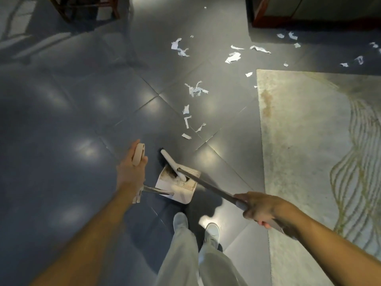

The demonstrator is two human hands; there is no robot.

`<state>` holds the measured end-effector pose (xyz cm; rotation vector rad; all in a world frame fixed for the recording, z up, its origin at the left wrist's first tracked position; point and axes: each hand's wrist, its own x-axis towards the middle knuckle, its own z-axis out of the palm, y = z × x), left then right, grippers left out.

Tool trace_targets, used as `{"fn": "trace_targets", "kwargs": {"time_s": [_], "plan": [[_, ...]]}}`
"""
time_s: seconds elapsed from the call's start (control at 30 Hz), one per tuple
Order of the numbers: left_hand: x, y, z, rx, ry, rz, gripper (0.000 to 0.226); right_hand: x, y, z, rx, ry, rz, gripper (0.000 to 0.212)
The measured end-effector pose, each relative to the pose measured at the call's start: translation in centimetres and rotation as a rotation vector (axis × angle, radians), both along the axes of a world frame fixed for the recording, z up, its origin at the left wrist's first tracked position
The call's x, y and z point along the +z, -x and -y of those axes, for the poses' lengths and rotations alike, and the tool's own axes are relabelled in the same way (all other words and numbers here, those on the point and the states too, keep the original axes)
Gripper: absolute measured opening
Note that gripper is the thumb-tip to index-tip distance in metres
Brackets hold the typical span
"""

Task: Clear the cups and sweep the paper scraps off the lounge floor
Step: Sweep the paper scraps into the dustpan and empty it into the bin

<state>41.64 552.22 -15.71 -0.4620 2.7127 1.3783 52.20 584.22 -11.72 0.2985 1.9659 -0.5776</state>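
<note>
My left hand [132, 169] grips the beige handle end [138, 154] of a long-handled white dustpan [177, 185] that sits on the dark tiled floor in front of my feet. My right hand [262, 209] grips the grey pole of a broom [208, 185]. The broom's white head [170, 162] lies over the dustpan's mouth, its dark bristles partly inside the pan. White paper scraps [195, 89] trail across the tiles ahead, from just beyond the broom head [186, 136] to the far right [233, 57]. No cups are in view.
A pale rug [309, 141] with wavy lines covers the floor on the right. A dark wooden cabinet base [288, 21] stands at the top right, wooden chair legs [86, 11] at the top left. My legs and shoes [195, 230] are below the dustpan.
</note>
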Motion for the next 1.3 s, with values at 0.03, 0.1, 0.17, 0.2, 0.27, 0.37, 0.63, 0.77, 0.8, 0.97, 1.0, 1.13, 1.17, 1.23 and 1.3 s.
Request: {"fn": "trace_targets", "kwargs": {"time_s": [0.03,0.1,0.17,0.2,0.27,0.37,0.63,0.77,0.8,0.97,1.0,1.13,1.17,1.23,1.3], "plan": [[0.1,0.4,0.0,-0.045,0.02,0.01,0.042,1.0,0.2,-0.2,0.014,-0.008,0.01,0.04],[0.5,1.2,0.2,-0.115,-0.002,0.039,0.046,2.6,1.0,-0.3,0.02,-0.034,0.022,0.052],[1.1,2.1,0.3,-0.139,-0.056,0.051,0.05,3.6,2.1,-0.1,-0.007,-0.047,0.015,0.056],[1.3,2.7,0.3,-0.142,-0.062,0.059,0.051,3.8,2.8,0.2,-0.023,-0.05,0.008,0.056],[1.7,4.0,0.2,-0.151,-0.056,0.077,0.051,3.9,4.3,0.8,-0.06,-0.055,-0.022,0.055],[1.9,6.0,-0.4,-0.241,0.091,-0.042,0.044,3.4,6.9,1.3,-0.13,-0.093,-0.12,0.048],[1.4,13.4,-4.6,-0.11,0.051,0.073,0.039,1.1,19.7,-0.7,-0.068,-0.218,-0.279,0.041],[1.2,17.1,-5.5,-0.071,0.012,0.083,0.036,0.1,27.3,-2.9,-0.027,-0.249,-0.267,0.043],[1.1,18.0,-5.5,-0.053,0.015,0.073,0.035,-0.3,29.0,-3.4,-0.031,-0.243,-0.26,0.042],[1.0,20.9,-7.2,0.007,0.024,0.01,0.039,-2.5,34.2,-4.9,0.063,-0.232,-0.232,0.045],[0.9,21.4,-7.5,0.014,0.029,0.033,0.04,-2.7,34.6,-4.9,0.098,-0.223,-0.211,0.045],[1.0,22.3,-7.5,0.04,0.03,0.067,0.04,-2.6,32.8,-5.2,0.191,-0.162,-0.082,0.043],[1.0,22.5,-7.5,0.045,0.029,0.074,0.039,-2.2,31.9,-5.4,0.19,-0.134,-0.041,0.045],[1.0,22.7,-7.8,0.022,0.043,0.073,0.037,-0.5,30.2,-6.1,0.214,-0.084,0.018,0.047],[1.3,22.6,-8.2,-0.015,0.053,0.054,0.036,1.6,28.9,-6.7,0.27,-0.069,0.041,0.049]]}}
